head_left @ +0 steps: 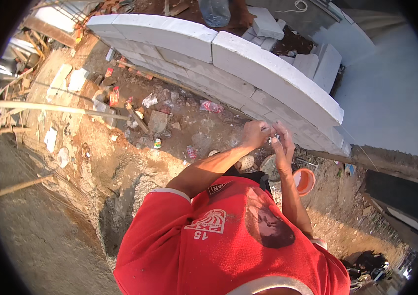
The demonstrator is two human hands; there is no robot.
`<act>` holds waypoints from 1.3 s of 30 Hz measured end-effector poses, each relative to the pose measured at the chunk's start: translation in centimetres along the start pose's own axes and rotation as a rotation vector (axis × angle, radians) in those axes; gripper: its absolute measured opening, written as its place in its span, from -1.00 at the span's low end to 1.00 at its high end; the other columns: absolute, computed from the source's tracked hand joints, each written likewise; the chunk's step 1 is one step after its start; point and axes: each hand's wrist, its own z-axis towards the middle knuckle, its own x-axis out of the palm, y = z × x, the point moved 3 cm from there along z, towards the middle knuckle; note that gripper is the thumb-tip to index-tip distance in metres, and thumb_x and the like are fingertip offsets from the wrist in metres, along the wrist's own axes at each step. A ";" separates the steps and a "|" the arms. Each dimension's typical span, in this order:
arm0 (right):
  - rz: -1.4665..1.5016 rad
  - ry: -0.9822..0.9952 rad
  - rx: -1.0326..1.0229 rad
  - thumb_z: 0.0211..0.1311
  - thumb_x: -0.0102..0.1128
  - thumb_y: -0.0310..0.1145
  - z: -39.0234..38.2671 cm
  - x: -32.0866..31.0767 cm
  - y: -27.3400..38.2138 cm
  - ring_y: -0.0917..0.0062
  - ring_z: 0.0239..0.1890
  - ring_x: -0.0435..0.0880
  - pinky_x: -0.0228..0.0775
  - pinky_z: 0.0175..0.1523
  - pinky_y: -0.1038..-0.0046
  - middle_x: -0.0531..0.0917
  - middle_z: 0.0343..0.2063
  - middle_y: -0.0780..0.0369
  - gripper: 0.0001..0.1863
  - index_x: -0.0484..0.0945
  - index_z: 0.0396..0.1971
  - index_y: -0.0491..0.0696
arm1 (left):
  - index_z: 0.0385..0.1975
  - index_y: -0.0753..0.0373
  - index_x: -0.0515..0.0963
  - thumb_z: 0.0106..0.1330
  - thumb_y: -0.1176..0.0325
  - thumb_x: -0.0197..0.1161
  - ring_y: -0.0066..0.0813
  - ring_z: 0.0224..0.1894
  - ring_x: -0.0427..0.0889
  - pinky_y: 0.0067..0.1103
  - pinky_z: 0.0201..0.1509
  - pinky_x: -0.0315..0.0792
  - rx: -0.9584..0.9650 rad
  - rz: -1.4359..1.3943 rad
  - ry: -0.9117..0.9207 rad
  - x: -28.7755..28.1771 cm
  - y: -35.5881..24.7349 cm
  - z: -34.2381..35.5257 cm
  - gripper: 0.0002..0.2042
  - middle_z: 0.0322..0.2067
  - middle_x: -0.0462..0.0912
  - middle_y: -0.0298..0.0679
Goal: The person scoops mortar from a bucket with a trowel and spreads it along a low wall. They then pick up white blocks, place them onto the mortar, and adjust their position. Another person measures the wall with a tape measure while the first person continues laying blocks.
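In front of my chest, beside the block wall, my two hands meet. My left hand [256, 134] is closed, its fingertips pinched near those of the other hand. My right hand [283, 147] has its thumb and fingers curled toward the left one. Something small and pale shows between them, too small to name. Just beyond the hands runs a curved wall [228, 88] of light grey blocks, with a long top block [273, 71] nearest to my fingers. Neither hand appears to touch the wall.
An orange bucket [304, 181] stands right of my right forearm, beside a grey round container [269, 168]. Rubble and wrappers [211, 106] litter the dirt. A bamboo pole [56, 106] crosses at left. Behind the wall, another person's hand [247, 18] is near loose blocks [266, 23].
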 end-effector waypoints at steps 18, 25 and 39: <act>-0.743 -0.340 0.244 0.37 0.18 -0.30 -12.3 1.7 -8.3 0.06 0.26 0.55 0.46 0.29 0.15 0.52 0.24 -0.06 -0.50 0.47 0.27 -0.13 | 0.10 0.18 0.64 0.36 0.25 0.42 -0.61 -0.32 0.59 -0.52 -0.09 0.53 -0.509 -0.344 0.133 -7.5 9.2 0.1 -0.65 -0.26 0.68 -0.41; -0.668 -0.861 0.797 0.21 0.29 -0.37 -32.1 -5.8 -15.4 -0.05 -0.36 0.66 0.49 -0.23 0.12 0.69 -0.50 -0.01 -0.85 0.67 -0.38 -0.15 | -0.25 0.28 0.60 0.35 0.27 0.44 -0.67 -0.55 0.42 -0.63 -0.39 0.37 -0.555 -0.231 0.037 -13.1 19.0 -0.5 -0.78 -0.52 0.52 -0.44; -0.689 -1.232 1.376 0.30 0.26 -0.21 -56.9 0.7 -17.4 -0.07 -0.27 0.71 0.53 -0.13 0.09 0.70 -0.46 -0.09 -0.73 0.69 -0.33 -0.15 | -0.04 0.30 0.68 0.49 0.00 0.12 -0.23 0.06 0.69 -0.42 0.15 0.53 -0.123 1.574 0.997 -13.0 33.1 -4.5 -0.56 0.01 0.69 -0.04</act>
